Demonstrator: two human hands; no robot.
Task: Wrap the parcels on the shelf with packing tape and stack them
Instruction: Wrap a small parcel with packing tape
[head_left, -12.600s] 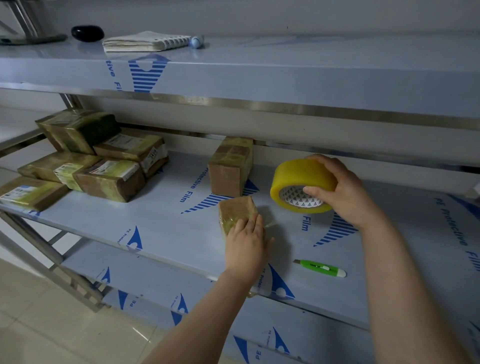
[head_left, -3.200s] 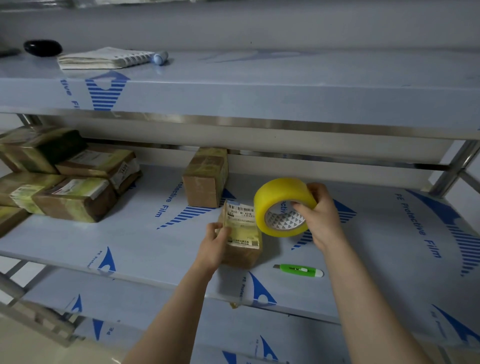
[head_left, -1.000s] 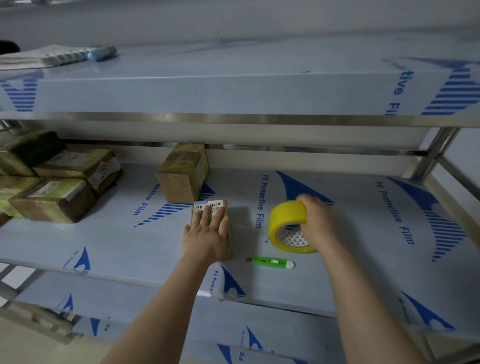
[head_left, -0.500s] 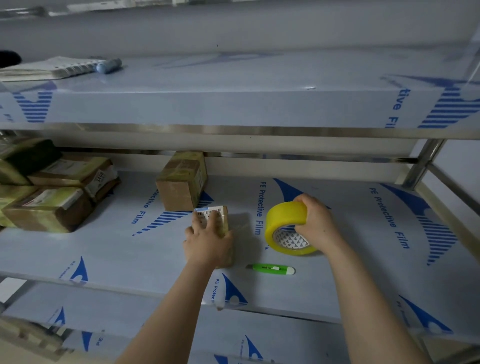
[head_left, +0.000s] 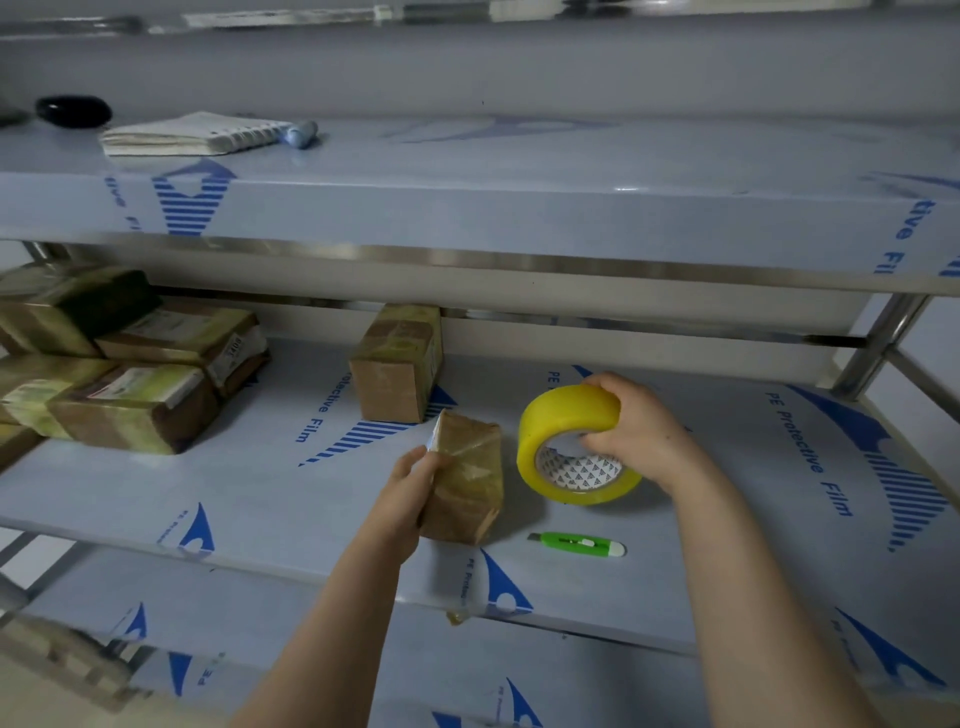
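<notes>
At the centre of the frame I have my left hand (head_left: 410, 493) clasped on the left side of a small brown parcel (head_left: 465, 475), which is tipped up on edge on the middle shelf (head_left: 270, 488), its white label edge pointing toward the upper left. My right hand (head_left: 636, 431) is just to the right of it, gripping the yellow tape roll (head_left: 571, 441) with the fingers over the top rim and the thumb inside the core; the roll's lower rim looks to touch the shelf, though I cannot be sure. Parcel and roll sit just beside each other with a narrow gap between; I cannot make out a strip of tape running across it. A green box cutter (head_left: 576, 545) lies flat on the shelf below the roll, nearer the front edge. Behind the held parcel, toward the back of the shelf, stands another taped box (head_left: 397, 361). At the left of the frame is a pile of wrapped parcels (head_left: 130, 358), stacked two high. On the upper shelf, upper left, lie a spiral notebook (head_left: 192, 134), a blue marker (head_left: 300, 134) touching its right end, and a black object (head_left: 74, 110).
</notes>
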